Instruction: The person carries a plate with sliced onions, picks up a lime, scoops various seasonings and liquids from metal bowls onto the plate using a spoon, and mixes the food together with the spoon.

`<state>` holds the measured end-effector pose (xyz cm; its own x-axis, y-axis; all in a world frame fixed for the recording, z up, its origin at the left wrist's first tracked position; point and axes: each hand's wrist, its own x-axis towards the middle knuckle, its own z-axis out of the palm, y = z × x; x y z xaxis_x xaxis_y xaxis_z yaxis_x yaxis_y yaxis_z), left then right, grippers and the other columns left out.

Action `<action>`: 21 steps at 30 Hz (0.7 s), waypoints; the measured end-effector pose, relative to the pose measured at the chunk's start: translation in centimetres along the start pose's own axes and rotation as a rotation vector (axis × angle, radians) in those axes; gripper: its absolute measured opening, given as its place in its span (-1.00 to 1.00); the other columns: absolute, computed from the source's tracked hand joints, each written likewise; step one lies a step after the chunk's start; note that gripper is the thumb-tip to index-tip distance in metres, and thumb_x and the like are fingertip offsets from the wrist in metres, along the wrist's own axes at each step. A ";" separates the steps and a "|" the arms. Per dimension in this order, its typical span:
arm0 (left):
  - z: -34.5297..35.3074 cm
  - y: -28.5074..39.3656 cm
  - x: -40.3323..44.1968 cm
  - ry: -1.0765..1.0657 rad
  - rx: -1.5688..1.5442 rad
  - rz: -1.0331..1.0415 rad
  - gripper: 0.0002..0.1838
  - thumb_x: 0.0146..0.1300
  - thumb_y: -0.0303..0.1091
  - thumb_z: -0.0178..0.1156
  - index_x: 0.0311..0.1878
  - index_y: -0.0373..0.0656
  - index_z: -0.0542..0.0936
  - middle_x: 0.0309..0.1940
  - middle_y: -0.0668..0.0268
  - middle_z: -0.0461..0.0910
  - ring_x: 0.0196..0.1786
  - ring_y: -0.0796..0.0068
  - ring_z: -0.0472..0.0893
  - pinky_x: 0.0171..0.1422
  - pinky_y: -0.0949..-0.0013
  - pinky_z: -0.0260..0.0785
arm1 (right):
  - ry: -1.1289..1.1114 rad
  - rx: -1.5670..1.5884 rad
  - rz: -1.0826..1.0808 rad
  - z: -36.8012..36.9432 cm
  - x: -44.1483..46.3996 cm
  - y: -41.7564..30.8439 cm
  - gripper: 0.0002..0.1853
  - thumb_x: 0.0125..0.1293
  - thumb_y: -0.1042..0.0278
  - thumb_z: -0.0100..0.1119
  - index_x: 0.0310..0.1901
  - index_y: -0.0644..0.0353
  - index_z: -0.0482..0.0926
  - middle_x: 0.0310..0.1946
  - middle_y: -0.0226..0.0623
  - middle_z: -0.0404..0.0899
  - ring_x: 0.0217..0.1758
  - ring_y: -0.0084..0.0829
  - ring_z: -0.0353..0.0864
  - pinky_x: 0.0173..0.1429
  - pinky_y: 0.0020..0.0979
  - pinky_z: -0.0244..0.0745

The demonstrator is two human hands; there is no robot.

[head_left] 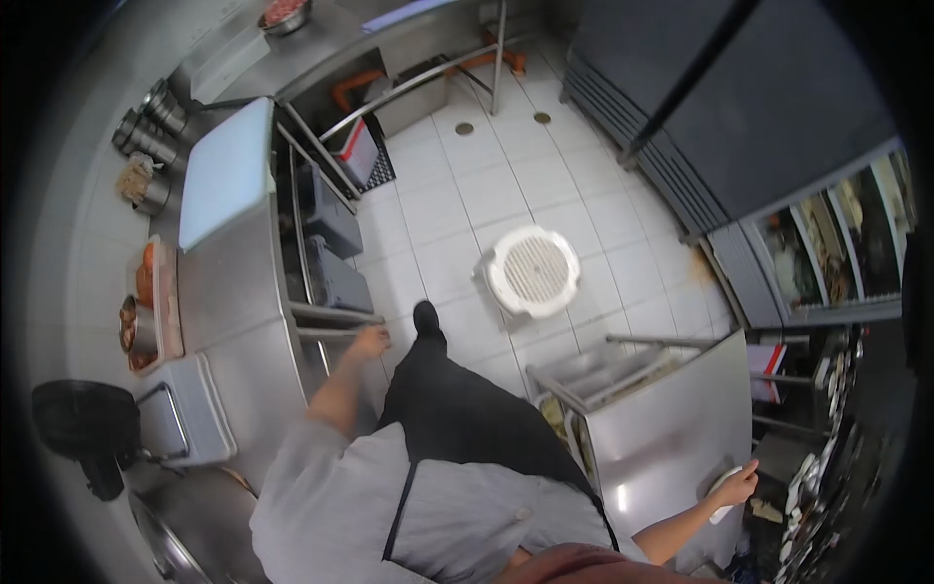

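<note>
My right hand [744,483] is closed around a white cloth [723,494], at the right edge of a steel table [671,438]. On the left, my left hand [370,342] hangs beside the steel counter [238,321], close to its metal rail [336,313]. Its fingers are small and blurred, and whether they hold anything is unclear. A white plastic stool [533,272] stands on the tiled floor ahead of my foot.
A blue-white cutting board [229,170] and a tray [161,302] with food lie on the left counter. Grey bins [336,273] sit under it. Dark fridge doors [720,97] stand at the upper right. A large pot [195,526] is at the lower left.
</note>
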<state>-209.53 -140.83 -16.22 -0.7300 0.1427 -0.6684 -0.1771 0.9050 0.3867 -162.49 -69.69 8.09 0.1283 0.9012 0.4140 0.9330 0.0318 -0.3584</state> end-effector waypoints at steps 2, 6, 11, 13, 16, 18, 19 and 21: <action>-2.9 1.3 3.2 0.005 -0.070 0.056 -0.46 0.11 -0.18 0.33 0.17 -0.16 0.60 0.06 -0.01 0.64 0.16 0.03 0.60 0.28 0.15 0.42 | -0.055 0.150 -0.059 1.7 -2.8 -6.3 -0.40 0.32 -0.27 0.17 -0.35 0.27 0.68 -0.46 -0.07 0.68 -0.35 -0.07 0.68 -0.26 -0.09 0.49; -9.6 3.6 7.3 0.006 -0.107 0.222 -0.46 0.11 -0.17 0.29 0.18 -0.15 0.59 -0.04 0.01 0.68 0.05 0.03 0.65 0.19 0.14 0.47 | -0.099 0.251 -0.256 8.5 -9.9 -19.9 -0.42 0.25 -0.21 0.28 -0.42 0.31 0.61 -0.53 -0.09 0.64 -0.47 -0.10 0.61 -0.29 -0.09 0.45; -16.0 7.0 11.6 0.063 -0.231 0.324 -0.46 0.15 -0.16 0.29 0.21 -0.14 0.57 -0.13 0.06 0.70 -0.05 0.09 0.69 0.10 0.16 0.51 | -0.289 0.206 -0.481 11.9 -18.7 -34.9 -0.54 0.20 -0.06 0.36 -0.42 0.27 0.58 -0.57 -0.12 0.58 -0.51 -0.11 0.53 -0.30 -0.13 0.43; -18.2 8.4 12.1 0.098 -0.349 0.305 -0.47 0.17 -0.16 0.29 0.21 -0.14 0.57 -0.16 0.08 0.70 -0.07 0.14 0.69 0.08 0.20 0.51 | -0.336 0.230 -0.516 14.1 -21.0 -38.4 -0.55 0.20 -0.04 0.37 -0.44 0.27 0.55 -0.59 -0.12 0.55 -0.53 -0.12 0.50 -0.32 -0.13 0.41; -18.5 7.7 15.6 0.080 -0.402 0.344 -0.47 0.18 -0.16 0.30 0.21 -0.13 0.57 -0.17 0.11 0.70 -0.08 0.20 0.69 0.06 0.24 0.51 | -0.429 0.316 -0.514 16.8 -23.3 -43.3 -0.58 0.22 0.01 0.37 -0.44 0.27 0.54 -0.60 -0.15 0.53 -0.55 -0.20 0.50 -0.34 -0.14 0.41; -18.2 6.4 16.6 0.047 -0.399 0.312 -0.47 0.16 -0.15 0.31 0.19 -0.14 0.58 -0.17 0.11 0.70 -0.07 0.19 0.69 0.06 0.23 0.51 | -0.478 0.331 -0.499 19.4 -24.3 -46.4 -0.60 0.26 0.05 0.36 -0.45 0.25 0.54 -0.61 -0.21 0.53 -0.57 -0.31 0.49 -0.40 -0.21 0.41; -18.3 5.9 17.4 0.033 -0.382 0.288 -0.47 0.15 -0.14 0.32 0.19 -0.14 0.58 -0.17 0.10 0.70 -0.07 0.18 0.69 0.06 0.23 0.51 | -0.556 0.497 -0.319 20.4 -24.6 -48.0 -0.62 0.29 0.05 0.33 -0.46 0.22 0.53 -0.61 -0.27 0.52 -0.58 -0.39 0.47 -0.44 -0.29 0.39; -19.1 5.8 19.0 0.019 -0.346 0.249 -0.46 0.13 -0.13 0.32 0.17 -0.14 0.59 -0.16 0.10 0.71 -0.07 0.17 0.69 0.06 0.22 0.51 | -0.697 0.816 0.074 22.9 -25.8 -52.2 -0.64 0.35 0.07 0.29 -0.46 0.16 0.51 -0.62 -0.40 0.50 -0.60 -0.56 0.42 -0.52 -0.47 0.35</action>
<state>-237.05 -140.56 -14.50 -0.7901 0.3292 -0.5170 -0.2027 0.6557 0.7273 -222.18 -84.67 -3.06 -0.2850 0.9525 -0.1074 0.3917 0.0135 -0.9200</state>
